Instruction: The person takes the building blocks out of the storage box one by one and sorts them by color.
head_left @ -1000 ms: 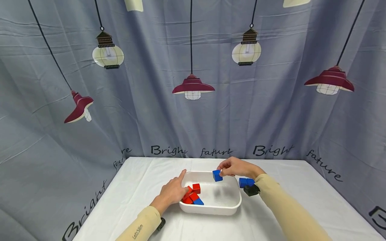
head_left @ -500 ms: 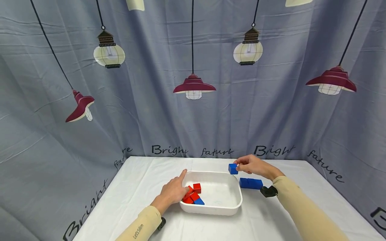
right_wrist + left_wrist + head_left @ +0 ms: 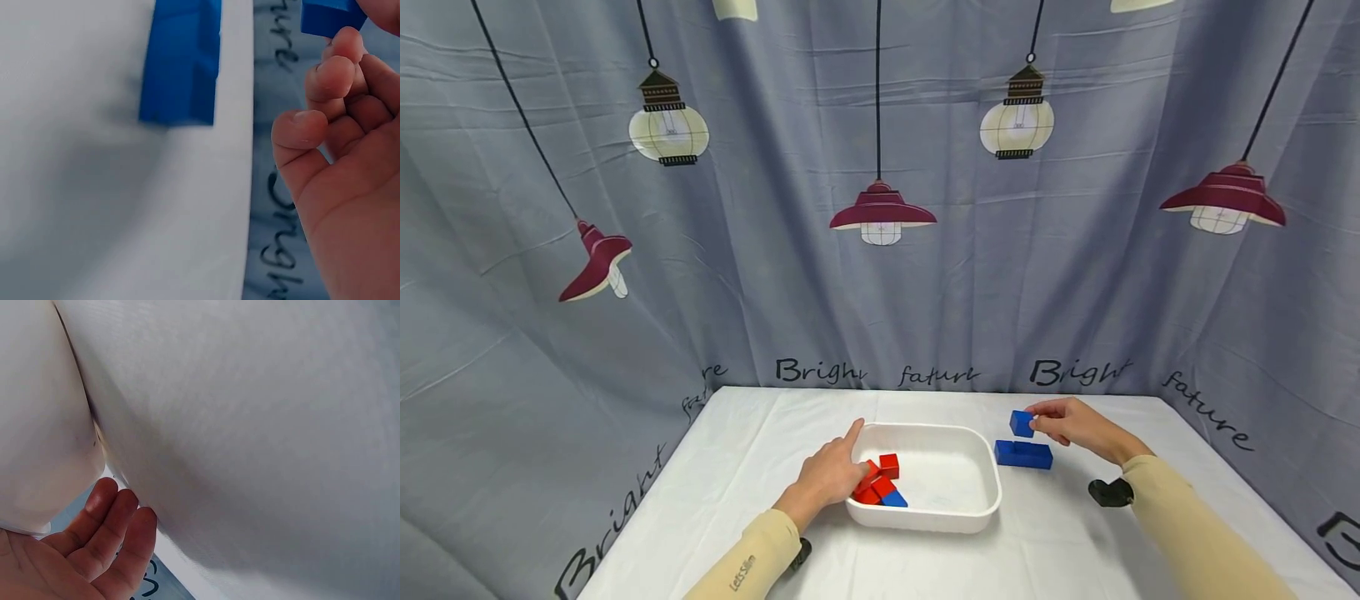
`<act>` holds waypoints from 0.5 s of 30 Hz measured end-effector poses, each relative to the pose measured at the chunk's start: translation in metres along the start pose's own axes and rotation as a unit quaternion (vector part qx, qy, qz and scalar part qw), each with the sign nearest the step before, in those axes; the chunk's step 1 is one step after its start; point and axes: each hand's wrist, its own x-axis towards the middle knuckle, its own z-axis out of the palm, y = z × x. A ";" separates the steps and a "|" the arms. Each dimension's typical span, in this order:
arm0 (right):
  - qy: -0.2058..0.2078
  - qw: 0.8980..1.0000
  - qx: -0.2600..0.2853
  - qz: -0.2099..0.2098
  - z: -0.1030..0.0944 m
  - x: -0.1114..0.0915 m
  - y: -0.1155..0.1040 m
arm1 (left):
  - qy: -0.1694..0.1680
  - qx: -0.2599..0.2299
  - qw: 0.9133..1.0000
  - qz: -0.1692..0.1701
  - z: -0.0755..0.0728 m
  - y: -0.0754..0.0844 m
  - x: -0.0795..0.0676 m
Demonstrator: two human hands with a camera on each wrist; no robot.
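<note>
A white plastic tray (image 3: 925,523) stands on the table, and my left hand (image 3: 826,479) holds its left rim, thumb over the inside and index finger along the edge. Loosely bent fingers (image 3: 128,544) show beside the tray's outer wall in the left wrist view. Several red cubes (image 3: 889,465) and a blue block (image 3: 894,499) lie at the tray's left end. My right hand (image 3: 1086,429) pinches a blue cube (image 3: 1021,423) between thumb and fingers, raised above and behind a row of blue blocks (image 3: 1024,455) right of the tray. That row also appears in the right wrist view.
A white cloth covers the table (image 3: 1037,542). Behind it hangs a grey-blue curtain (image 3: 955,292) with printed lamps and lettering. The blue row sits close to the tray's right wall.
My right hand has carried the blue cube rightward, from over the tray's back right part to above the blue row, which is now fully uncovered. The left hand has stayed in place.
</note>
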 end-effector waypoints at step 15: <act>0.031 0.999 0.015 0.020 -0.008 -0.015 0.052 | 0.008 0.006 1.000 0.012 -0.001 -0.002 0.000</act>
